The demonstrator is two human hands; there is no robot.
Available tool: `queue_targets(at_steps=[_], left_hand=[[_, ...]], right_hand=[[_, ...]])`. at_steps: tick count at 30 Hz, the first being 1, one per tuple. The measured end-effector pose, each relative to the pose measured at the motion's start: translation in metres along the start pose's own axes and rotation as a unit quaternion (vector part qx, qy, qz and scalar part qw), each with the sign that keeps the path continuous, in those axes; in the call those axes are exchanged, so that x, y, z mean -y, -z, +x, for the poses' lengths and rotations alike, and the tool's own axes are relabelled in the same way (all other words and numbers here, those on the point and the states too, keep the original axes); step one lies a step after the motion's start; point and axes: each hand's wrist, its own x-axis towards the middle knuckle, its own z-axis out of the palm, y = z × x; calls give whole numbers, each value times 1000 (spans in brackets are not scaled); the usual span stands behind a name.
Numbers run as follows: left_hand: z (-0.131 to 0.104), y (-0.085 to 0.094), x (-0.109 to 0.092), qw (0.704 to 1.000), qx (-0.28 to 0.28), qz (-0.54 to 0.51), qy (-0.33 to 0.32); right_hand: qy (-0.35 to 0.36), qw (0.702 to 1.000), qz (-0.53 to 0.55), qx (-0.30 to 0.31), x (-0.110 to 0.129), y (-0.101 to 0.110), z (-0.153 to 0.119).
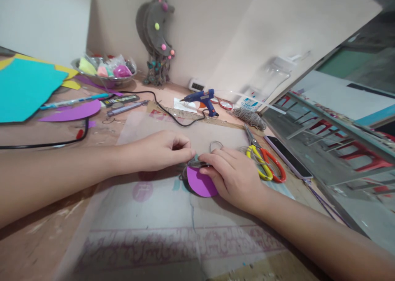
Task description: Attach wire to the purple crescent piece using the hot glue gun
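My right hand (236, 176) is closed on a purple cut piece of paper or foam sheet (200, 183) with a rounded edge. A grey, cord-like edge lies along its top, partly under my fingers. Beside it, my left hand (163, 151) is closed, with thumb and forefinger pinched at that grey edge; what they grip is too small to make out. A thin grey yarn loop (216, 144) rises behind my right fingers. Scissors (262, 159) with yellow and red handles lie just beyond my right hand, with yarn across them.
A blue glue gun (202, 98) stands at the back, its black cord (157, 102) running left. A yarn bundle (251, 118) and a phone (288, 156) lie right. Turquoise sheets (27, 89) and a bowl (108, 81) of coloured bits sit left. A grey moon ornament (156, 30) hangs behind.
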Motion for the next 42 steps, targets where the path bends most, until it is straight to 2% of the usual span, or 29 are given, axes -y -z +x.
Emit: queue_targets(at_steps=[8,18,26,42], left_hand=[[0,0,1,1000,2,-5,-2],[1,1,2,1000,7,1,5],[0,0,3,1000,8,-17,-7],[-1,0,0,1000,5,7,-3]], right_hand=[[10,999,-32,2,2,2,0],[16,1000,-21,1,0,-2,-3],[-34,999,34,-5,-1,0,-3],[-5,1000,4,2,3,1,-1]])
